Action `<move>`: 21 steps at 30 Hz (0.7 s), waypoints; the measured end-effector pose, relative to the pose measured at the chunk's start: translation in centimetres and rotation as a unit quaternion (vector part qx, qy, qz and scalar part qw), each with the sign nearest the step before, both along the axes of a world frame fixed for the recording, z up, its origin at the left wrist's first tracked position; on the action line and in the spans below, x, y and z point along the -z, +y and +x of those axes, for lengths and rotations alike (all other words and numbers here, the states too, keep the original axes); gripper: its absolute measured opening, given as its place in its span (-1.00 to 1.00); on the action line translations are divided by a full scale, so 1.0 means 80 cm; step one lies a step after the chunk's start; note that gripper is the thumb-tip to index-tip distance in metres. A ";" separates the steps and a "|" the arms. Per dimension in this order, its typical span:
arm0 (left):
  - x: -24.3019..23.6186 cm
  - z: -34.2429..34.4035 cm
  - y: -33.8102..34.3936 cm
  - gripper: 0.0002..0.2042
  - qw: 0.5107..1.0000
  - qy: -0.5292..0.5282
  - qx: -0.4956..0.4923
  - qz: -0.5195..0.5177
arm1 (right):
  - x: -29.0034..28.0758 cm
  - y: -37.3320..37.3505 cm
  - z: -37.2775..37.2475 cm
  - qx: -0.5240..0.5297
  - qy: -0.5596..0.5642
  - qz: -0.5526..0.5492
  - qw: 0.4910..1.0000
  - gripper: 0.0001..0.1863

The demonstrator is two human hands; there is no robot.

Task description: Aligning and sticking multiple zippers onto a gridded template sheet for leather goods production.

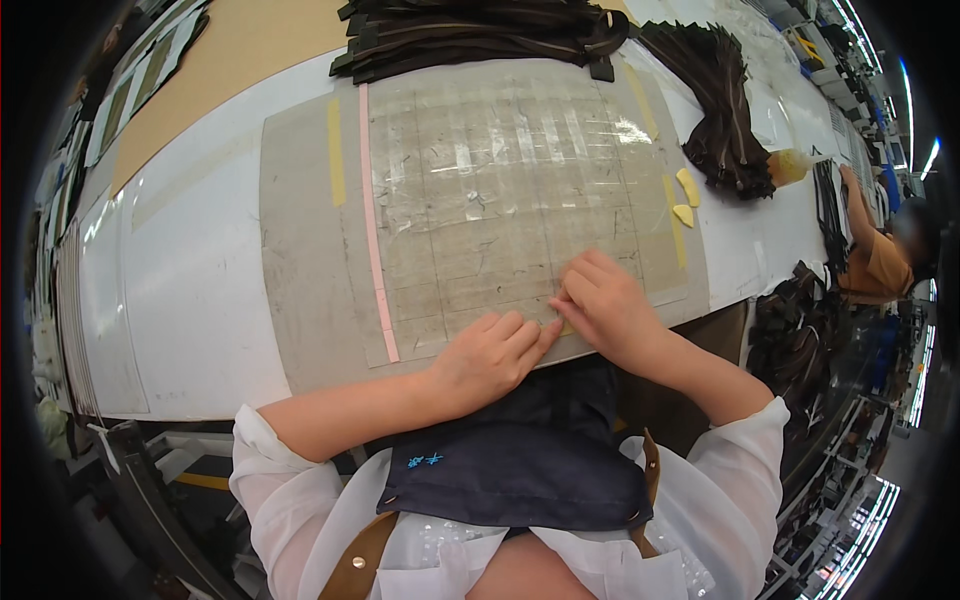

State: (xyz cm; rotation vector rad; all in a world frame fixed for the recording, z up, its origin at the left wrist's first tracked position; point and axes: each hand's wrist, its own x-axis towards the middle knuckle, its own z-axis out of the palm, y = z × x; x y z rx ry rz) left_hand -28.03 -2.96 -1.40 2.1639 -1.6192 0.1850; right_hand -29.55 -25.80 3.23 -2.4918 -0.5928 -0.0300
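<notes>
My left hand and my right hand meet at the near edge of a grey work board. Left fingers are curled, with the index finger reaching toward the right fingertips. My right hand is closed in a pinch, its thumb and index finger pressed together. Whatever lies between the fingertips is too small to make out. A bit of yellow tape shows just under them at the board's edge. Clear film with ruled lines and scuffs covers the board, and a pink strip runs down its left side.
Dark zipper-like strips lie in a bundle along the far edge, with another bundle at the far right. Two yellow chalk-like pieces sit beside the board, near a yellowish tape roll. A person in orange works at the right.
</notes>
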 end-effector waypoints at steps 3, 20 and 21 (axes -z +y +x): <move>0.001 0.001 -0.001 -0.41 1.000 -0.009 -0.007 -0.020 | -0.001 0.005 -0.002 0.004 -0.017 -0.014 1.000 -0.76; -0.002 0.003 0.001 -0.42 1.000 0.014 0.003 0.000 | 0.005 -0.004 -0.008 -0.007 -0.048 -0.009 0.999 -0.78; -0.002 0.003 0.001 -0.41 1.000 0.020 0.003 -0.009 | 0.008 -0.008 -0.010 0.013 -0.023 0.025 0.999 -0.79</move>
